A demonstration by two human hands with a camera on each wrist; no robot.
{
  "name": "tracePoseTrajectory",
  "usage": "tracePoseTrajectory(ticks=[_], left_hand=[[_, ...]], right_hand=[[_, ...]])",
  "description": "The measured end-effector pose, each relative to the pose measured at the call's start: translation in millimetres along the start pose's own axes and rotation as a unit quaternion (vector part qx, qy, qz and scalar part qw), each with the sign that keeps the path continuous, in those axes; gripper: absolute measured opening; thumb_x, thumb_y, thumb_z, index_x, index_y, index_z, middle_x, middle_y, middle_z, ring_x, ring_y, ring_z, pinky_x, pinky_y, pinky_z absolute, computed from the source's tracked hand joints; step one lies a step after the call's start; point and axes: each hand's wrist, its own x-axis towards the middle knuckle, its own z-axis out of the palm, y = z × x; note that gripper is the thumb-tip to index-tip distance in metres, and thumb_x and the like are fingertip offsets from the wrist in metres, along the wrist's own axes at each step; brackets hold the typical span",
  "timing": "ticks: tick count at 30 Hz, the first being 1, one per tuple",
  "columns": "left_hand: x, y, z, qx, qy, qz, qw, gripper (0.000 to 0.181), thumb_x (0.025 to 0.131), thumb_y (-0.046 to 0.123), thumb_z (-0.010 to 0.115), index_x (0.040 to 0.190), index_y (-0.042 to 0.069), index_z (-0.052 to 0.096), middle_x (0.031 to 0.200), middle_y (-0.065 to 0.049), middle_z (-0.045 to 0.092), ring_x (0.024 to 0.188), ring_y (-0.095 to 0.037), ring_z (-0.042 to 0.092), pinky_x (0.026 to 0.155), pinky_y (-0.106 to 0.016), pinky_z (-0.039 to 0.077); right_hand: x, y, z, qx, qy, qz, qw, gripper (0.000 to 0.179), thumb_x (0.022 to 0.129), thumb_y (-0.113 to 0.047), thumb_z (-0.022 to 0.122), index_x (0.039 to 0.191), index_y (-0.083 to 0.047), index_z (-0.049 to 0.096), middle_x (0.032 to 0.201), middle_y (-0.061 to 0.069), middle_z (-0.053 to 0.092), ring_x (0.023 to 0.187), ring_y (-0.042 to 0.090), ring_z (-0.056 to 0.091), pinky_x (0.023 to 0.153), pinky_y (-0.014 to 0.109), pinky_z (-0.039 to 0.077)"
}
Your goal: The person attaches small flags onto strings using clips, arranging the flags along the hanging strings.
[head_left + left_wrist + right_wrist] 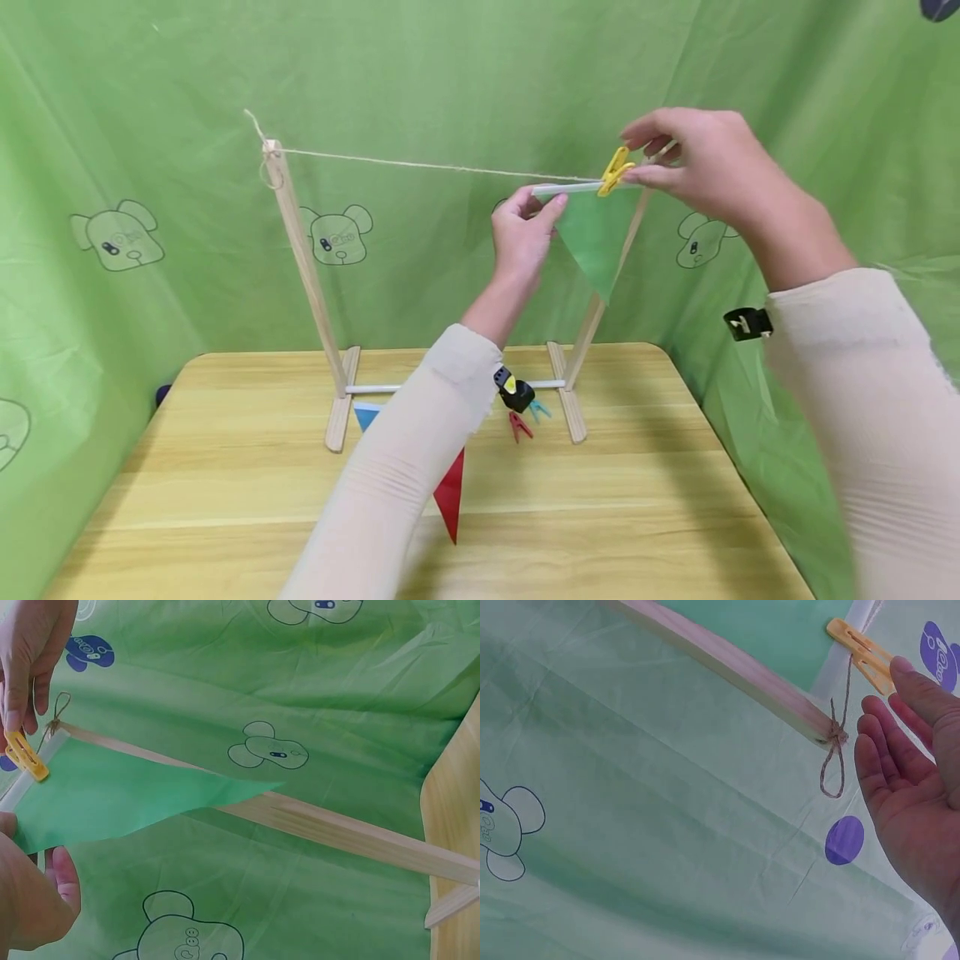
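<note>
With the left hand (522, 237), pinching the white top edge of the green pennant (596, 233) between thumb and fingers, near the end farther from the right post (592, 322). With the right hand (711, 162), framing the handles of the yellow peg (613, 177), thumb and fingers parted, touching or nearly touching with the thumb. Pegged at that white edge and hanging just under the string (420, 164), partly in front of the right post, well above the table (637, 467). By the look of it, in the middle of clipping the pennant to the string; apparently not squeezing the peg, given the splayed handles. Cannot confirm a full bite on the string. Likely to call next for checking that bite, drawing the right hand clear, and perhaps fetching the red peg (517, 425) for the other end.
</note>
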Motion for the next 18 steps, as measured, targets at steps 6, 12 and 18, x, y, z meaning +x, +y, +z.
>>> tracePoseTrajectory(ticks=[6, 12, 18], left_hand=[[-0.7, -1.7, -3.4, 0.003, -0.006, 0.008, 0.9999, 0.018, 0.092, 0.002, 0.076, 0.108, -0.007, 0.072, 0.076, 0.006, 0.058, 0.065, -0.005, 0.051, 0.056, -0.017, 0.047], [-1.6, -2.8, -8.4, -0.003, -0.01, 0.007, 0.9999, 0.021, 0.091, 0.002, 0.076, 0.108, -0.008, 0.07, 0.079, 0.005, 0.059, 0.064, -0.006, 0.051, 0.054, -0.016, 0.045], [-3.7, -2.6, -16.6, 0.006, -0.018, -0.005, 0.9998, 0.023, 0.092, 0.004, 0.076, 0.112, -0.003, 0.07, 0.091, 0.002, 0.066, 0.075, -0.007, 0.06, 0.064, -0.018, 0.052]], right_hand=[[-12.2, 5.0, 3.6, 0.015, 0.035, 0.007, 0.9993, 0.045, 0.098, -0.024, 0.073, 0.139, -0.007, 0.062, 0.134, 0.013, 0.068, 0.115, 0.034, 0.065, 0.104, 0.046, 0.051], [-23.1, 8.6, 11.8, 0.029, 0.059, 0.004, 0.9978, 0.048, 0.098, -0.019, 0.073, 0.142, -0.005, 0.059, 0.137, 0.019, 0.064, 0.118, 0.04, 0.062, 0.104, 0.057, 0.048], [-33.0, 12.2, 24.6, 0.036, 0.099, 0.008, 0.9943, 0.05, 0.097, -0.017, 0.074, 0.142, -0.006, 0.058, 0.137, 0.017, 0.063, 0.119, 0.038, 0.062, 0.107, 0.049, 0.049]])
